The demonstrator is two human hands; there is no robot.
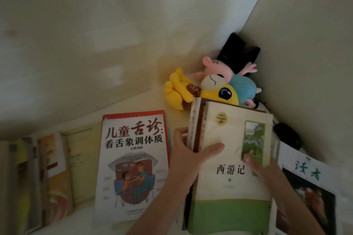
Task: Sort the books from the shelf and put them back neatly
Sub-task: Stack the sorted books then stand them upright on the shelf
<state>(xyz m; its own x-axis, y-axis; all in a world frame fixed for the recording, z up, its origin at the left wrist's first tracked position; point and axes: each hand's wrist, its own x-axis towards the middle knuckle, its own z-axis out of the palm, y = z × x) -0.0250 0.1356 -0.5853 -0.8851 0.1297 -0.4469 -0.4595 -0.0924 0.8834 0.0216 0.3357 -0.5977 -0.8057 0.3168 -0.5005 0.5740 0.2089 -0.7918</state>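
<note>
A stack of thick books (231, 183) stands in front of me, topped by a cream and green volume titled 西游记. My left hand (188, 150) grips the stack's left side, thumb lying across the top cover and fingers round the spines. My right hand (261, 166) rests on the cover near the right edge, fingers straight. To the left lies a white and red book (133, 164) with a tongue drawing on it. Further left, open books (55, 170) lie on the pale surface.
A magazine with green characters (309, 187) lies at the right. Plush toys, a pink pig (219, 68) and a yellow figure (179, 89), sit in the corner behind the stack with a black object (236, 51). A dark mouse-like item (286, 135) lies by the right wall.
</note>
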